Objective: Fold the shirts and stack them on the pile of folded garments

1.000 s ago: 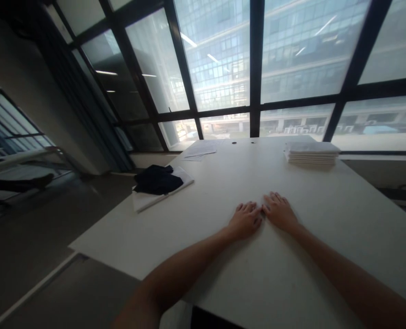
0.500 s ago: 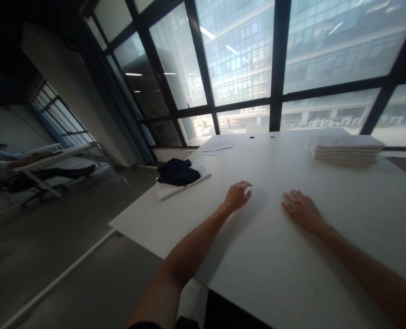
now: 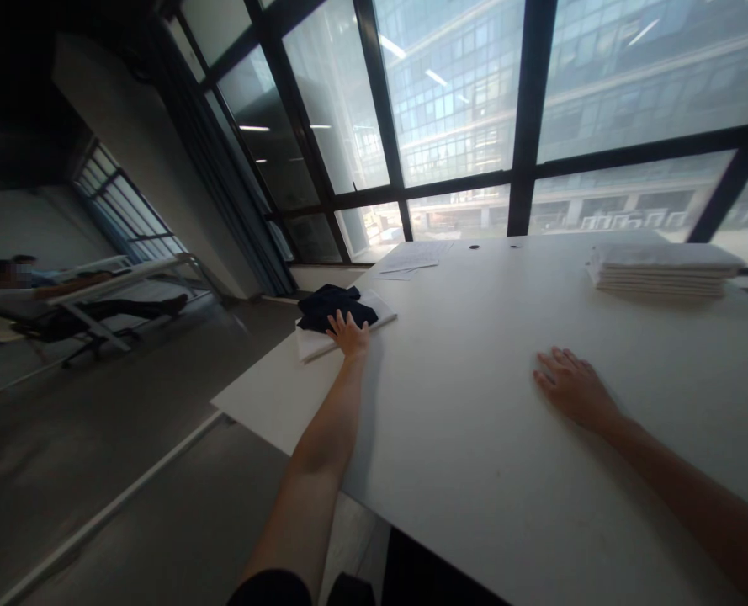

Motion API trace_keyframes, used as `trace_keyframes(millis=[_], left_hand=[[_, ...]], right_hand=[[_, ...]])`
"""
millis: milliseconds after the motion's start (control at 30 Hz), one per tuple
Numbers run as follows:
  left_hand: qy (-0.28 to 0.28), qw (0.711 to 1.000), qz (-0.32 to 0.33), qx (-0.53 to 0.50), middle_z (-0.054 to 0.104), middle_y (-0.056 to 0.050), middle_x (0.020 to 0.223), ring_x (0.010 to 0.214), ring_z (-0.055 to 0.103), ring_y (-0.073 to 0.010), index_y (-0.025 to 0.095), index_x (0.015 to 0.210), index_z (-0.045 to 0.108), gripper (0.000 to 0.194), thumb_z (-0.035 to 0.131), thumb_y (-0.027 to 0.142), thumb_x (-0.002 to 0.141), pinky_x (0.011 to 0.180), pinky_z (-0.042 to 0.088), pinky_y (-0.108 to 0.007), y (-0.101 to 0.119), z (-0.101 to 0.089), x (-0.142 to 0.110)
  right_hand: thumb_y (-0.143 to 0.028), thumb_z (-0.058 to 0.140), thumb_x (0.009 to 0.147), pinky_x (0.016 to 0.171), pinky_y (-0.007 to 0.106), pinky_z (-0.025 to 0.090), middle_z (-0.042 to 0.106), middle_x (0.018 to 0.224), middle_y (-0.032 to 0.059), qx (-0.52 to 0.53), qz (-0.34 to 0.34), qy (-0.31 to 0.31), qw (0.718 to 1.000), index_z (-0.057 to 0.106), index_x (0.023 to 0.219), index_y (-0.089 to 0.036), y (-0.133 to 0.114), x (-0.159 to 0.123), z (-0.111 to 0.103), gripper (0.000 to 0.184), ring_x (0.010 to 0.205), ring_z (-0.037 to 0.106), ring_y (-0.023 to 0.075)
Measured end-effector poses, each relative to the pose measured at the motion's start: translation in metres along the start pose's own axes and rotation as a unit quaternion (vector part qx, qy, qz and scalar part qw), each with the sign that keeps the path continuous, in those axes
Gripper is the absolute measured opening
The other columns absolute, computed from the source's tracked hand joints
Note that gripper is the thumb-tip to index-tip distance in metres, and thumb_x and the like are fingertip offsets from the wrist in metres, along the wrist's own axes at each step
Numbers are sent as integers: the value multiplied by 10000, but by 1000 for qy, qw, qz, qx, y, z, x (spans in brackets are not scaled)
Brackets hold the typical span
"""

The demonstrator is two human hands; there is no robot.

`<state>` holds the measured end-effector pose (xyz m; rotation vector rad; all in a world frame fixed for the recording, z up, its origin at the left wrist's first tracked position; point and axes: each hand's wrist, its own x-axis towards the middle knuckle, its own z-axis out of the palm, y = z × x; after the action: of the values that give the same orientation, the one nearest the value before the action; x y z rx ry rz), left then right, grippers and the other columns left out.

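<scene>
My left hand (image 3: 349, 334) reaches out to the left side of the table, its fingers spread over the near edge of a crumpled dark navy cloth (image 3: 329, 308). Whether the fingertips press on the cloth I cannot tell. Beneath that cloth lies a folded white cloth (image 3: 383, 310), partly covered by it. My right hand (image 3: 572, 385) rests palm down on the white table (image 3: 462, 404), fingers stretched out and nothing in them.
At the back right stands a stack of folded white cloths (image 3: 664, 271). Some paper sheets (image 3: 408, 259) lie near the far left edge, below tall windows (image 3: 453, 101). A person (image 3: 7, 286) reclines by another desk (image 3: 127, 282) at far left.
My left hand has moved left and forward from mid-table to the navy cloth, and its fingers have spread. My right hand stays flat on the table. The view has shifted slightly.
</scene>
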<state>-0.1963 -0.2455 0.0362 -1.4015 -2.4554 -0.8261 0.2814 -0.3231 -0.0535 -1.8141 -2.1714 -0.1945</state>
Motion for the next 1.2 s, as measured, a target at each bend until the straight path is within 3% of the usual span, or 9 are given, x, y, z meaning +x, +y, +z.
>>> trace_keyframes(millis=[100,200,600,833,1000,1067,1200], left_hand=[[-38,999,-21,-16,375,-176,1640,1560,218,-345,133,1511,475,569,516,372,996,1248,183,-580,-3,10,3],[-30,999,-34,-15,447,-177,1590,1512,311,-326,125,1513,480,533,454,320,1018,1236,232,-538,-5,14,5],[-2,996,-81,-45,654,-148,1334,1268,526,-363,209,1357,677,437,576,269,935,1030,465,-497,-21,13,19],[28,993,-86,-73,635,-147,1336,1269,546,-340,219,1298,706,362,543,238,975,1050,467,-469,-23,18,22],[43,993,-59,-94,468,-197,1501,1414,428,-372,161,1328,675,518,772,318,843,1161,380,-484,-23,24,21],[41,992,-42,-108,494,-197,1471,1395,462,-353,142,1235,721,444,789,274,817,1183,363,-453,-26,25,22],[60,988,-21,-141,600,-173,1309,1254,586,-299,139,1065,758,226,660,138,861,1152,408,-426,-29,19,26]], right_hand=[[-422,347,1010,1165,548,358,524,1533,215,1,-3,1,1000,600,1437,-128,2,0,2,577,1445,446,363],[-428,347,1011,1164,553,361,525,1534,212,-2,-4,0,1000,593,1449,-128,3,0,3,585,1445,448,369],[-401,360,1019,1166,538,372,531,1525,220,-2,-2,0,1000,604,1441,-114,0,-1,-3,566,1438,456,369],[-410,361,1033,1158,540,383,537,1520,213,-3,-11,10,1000,600,1437,-121,1,-1,-1,551,1431,465,362],[-408,377,1033,1166,537,376,532,1527,207,-5,-2,1,1000,594,1440,-124,0,-1,-4,543,1442,456,359],[-400,372,1034,1160,541,381,531,1525,215,-6,-6,-2,1000,597,1437,-114,0,-1,-6,543,1438,458,365],[-386,387,1030,1160,549,379,532,1519,231,0,-9,3,1000,603,1428,-98,0,-1,-5,537,1436,459,376]])
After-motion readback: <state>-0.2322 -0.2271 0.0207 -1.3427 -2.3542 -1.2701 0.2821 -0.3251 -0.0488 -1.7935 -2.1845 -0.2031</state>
